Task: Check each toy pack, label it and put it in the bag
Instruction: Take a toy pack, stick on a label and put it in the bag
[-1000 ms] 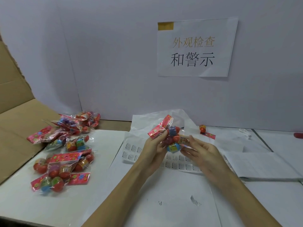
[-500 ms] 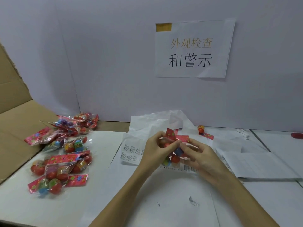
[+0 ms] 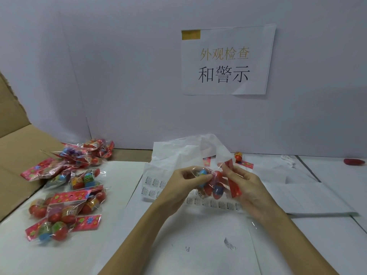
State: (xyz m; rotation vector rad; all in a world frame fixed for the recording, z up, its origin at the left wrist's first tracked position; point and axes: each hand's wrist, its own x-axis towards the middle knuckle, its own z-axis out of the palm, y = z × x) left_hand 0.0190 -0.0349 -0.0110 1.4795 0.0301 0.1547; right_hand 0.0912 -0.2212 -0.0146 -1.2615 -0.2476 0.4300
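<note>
Inspection step: my left hand (image 3: 190,178) and right hand (image 3: 245,185) both grasp one toy pack (image 3: 213,182) above the counter (image 3: 119,235); next, I judge, a warning label from the sheet (image 3: 153,188).

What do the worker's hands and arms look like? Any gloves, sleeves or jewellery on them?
Both hands are bare: no gloves on the left hand or the right hand. The forearms are uncovered as far as the picture's lower edge, so no sleeve shows. No watch, bracelet or ring is visible on either wrist or on the fingers that can be seen. Fingernails look short and unpainted.
</note>
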